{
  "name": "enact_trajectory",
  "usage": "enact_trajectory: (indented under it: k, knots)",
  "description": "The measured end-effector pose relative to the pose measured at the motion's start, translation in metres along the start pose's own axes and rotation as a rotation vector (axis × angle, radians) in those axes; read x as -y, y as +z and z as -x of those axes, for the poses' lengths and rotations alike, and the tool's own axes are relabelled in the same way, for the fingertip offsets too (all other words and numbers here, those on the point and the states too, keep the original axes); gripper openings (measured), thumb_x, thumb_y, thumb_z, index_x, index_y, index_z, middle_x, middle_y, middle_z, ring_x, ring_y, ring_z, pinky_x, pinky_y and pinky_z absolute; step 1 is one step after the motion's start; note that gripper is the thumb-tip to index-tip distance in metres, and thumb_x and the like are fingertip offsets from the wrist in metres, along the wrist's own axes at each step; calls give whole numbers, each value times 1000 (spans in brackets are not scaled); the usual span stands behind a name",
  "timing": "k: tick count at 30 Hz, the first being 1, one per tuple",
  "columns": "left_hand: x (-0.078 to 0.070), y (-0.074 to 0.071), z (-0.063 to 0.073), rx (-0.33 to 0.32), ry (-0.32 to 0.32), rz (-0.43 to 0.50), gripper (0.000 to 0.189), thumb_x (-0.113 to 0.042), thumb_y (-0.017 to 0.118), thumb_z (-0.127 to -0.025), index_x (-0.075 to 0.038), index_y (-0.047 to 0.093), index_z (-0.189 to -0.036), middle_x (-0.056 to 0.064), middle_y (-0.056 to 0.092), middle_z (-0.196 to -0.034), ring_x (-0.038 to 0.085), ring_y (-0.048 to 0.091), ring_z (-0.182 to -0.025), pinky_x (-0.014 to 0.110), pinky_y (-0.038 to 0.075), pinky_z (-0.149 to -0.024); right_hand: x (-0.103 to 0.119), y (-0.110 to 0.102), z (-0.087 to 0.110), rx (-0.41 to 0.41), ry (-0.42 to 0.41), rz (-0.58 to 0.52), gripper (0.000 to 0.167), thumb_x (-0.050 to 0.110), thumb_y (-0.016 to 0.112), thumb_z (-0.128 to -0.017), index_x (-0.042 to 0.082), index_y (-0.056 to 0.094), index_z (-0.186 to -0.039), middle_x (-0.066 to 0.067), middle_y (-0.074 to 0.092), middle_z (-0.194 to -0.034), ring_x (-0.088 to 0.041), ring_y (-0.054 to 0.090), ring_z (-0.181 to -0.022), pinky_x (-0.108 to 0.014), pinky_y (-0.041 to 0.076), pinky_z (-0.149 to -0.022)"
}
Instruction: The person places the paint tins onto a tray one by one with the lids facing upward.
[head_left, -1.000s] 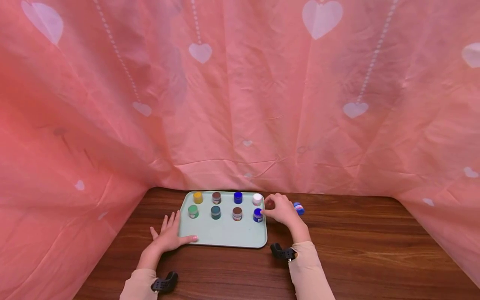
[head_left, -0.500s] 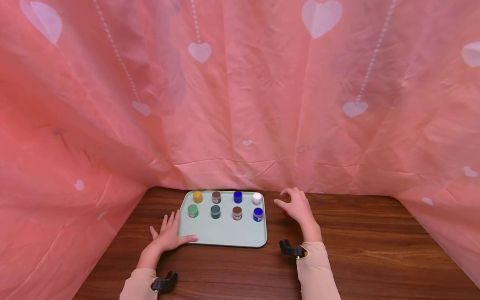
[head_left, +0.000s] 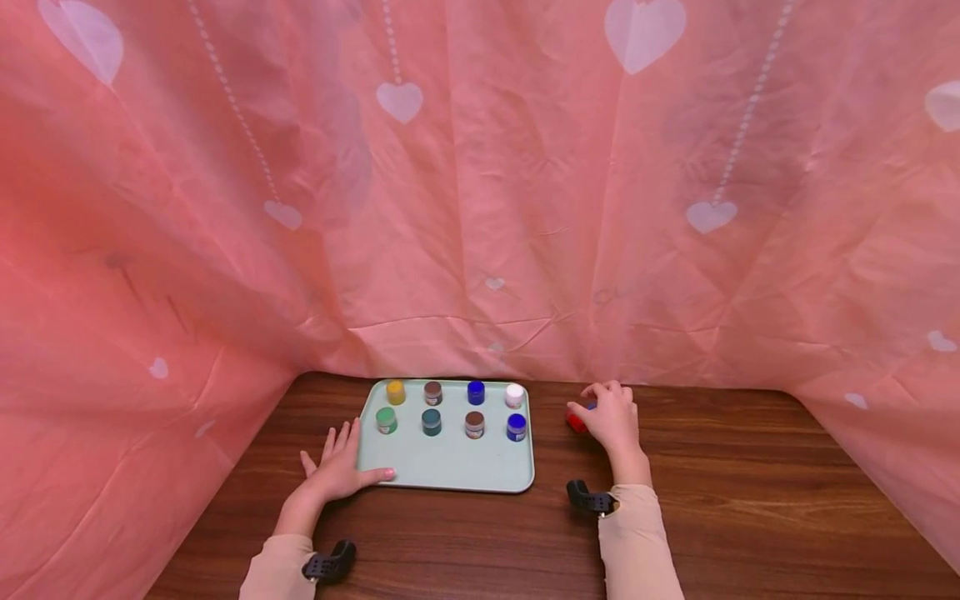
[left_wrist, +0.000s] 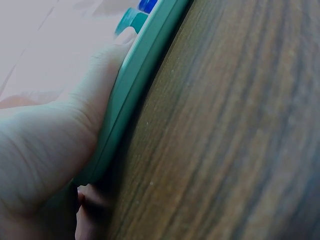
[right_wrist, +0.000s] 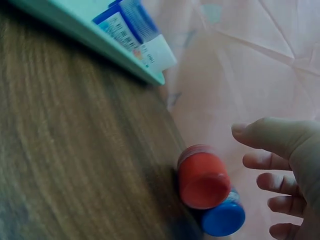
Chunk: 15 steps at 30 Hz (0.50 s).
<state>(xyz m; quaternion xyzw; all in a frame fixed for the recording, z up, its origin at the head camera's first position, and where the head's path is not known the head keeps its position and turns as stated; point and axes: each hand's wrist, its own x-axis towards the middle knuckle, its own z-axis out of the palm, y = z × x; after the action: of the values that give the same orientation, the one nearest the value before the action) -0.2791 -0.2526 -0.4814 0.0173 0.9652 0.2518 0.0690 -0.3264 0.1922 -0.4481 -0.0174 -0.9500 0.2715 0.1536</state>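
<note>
My left hand [head_left: 337, 471] rests at the front left corner of a pale green tray [head_left: 450, 467], fingers spread along its left side and thumb laid over the rim. My right hand [head_left: 615, 421] is over the table right of the tray, fingers loosely bent and holding nothing. Close by its fingertips are a small red paint jar [right_wrist: 202, 177] and a blue paint jar [right_wrist: 224, 219], the red one partly covering the blue in the right wrist view. A gap shows there between thumb and red jar. On the tray, the front row's right end is a blue paint jar [head_left: 516, 427].
Two rows of small paint jars stand on the tray's back half, among them a yellow jar [head_left: 395, 392], a white jar [head_left: 513, 395] and a green jar [head_left: 386, 420]. A pink curtain [head_left: 465, 250] hangs behind the dark wooden table [head_left: 750, 492].
My right hand has left the blue jar at the tray's front row and moved right, to beside the loose red and blue jars. My left hand stays put on the tray.
</note>
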Motion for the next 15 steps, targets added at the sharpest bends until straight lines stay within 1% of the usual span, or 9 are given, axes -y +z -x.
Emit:
enact_trajectory:
  k: [9, 15]
  knots:
    - [0, 0, -1, 7, -1, -9, 127, -73, 67, -73, 0, 5, -156, 30, 6, -160, 50, -4, -148, 80, -13, -101, -5, 9, 3, 18, 38, 51, 38, 39, 75, -83, 5, 69, -99, -24, 51, -117, -42, 39, -112, -56, 35, -89]
    - [-1, -2, 0, 6, 0, -5, 127, -73, 68, -72, 0, 5, -156, 31, 6, -160, 51, -4, -147, 80, -14, -100, -2, 11, 3, 35, 51, 68, 37, 38, 76, -82, 4, 69, -93, -22, 50, -117, -41, 37, -112, -55, 34, -89]
